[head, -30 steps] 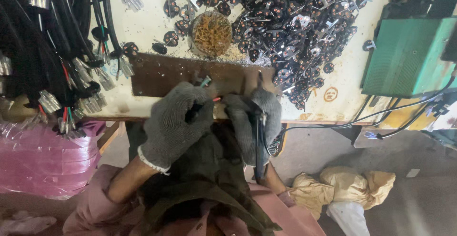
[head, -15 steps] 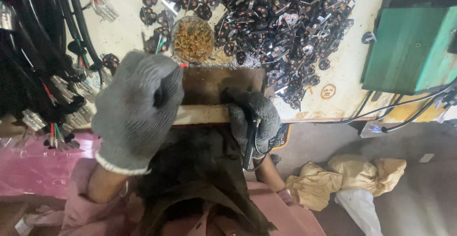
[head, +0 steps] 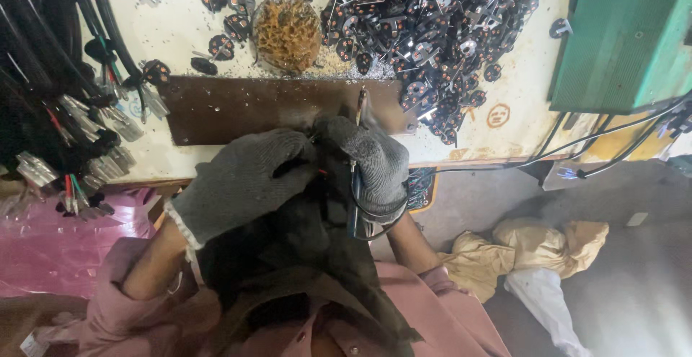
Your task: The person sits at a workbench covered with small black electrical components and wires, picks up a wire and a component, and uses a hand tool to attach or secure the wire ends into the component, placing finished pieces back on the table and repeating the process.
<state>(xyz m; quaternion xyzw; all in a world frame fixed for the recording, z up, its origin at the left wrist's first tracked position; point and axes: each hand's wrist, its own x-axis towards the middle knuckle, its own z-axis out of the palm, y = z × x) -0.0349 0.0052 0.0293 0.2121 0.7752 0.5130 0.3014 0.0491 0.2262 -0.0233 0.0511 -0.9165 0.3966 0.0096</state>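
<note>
Head camera looking down
I am viewing my workbench [head: 187,29] steeply from above, close, facing its far edge.

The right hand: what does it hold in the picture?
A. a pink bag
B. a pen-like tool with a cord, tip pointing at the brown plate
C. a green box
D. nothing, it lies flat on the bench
B: the gloved right hand grips a thin tool whose tip points up over the brown plate, and a dark cord loops below the fist.
</note>
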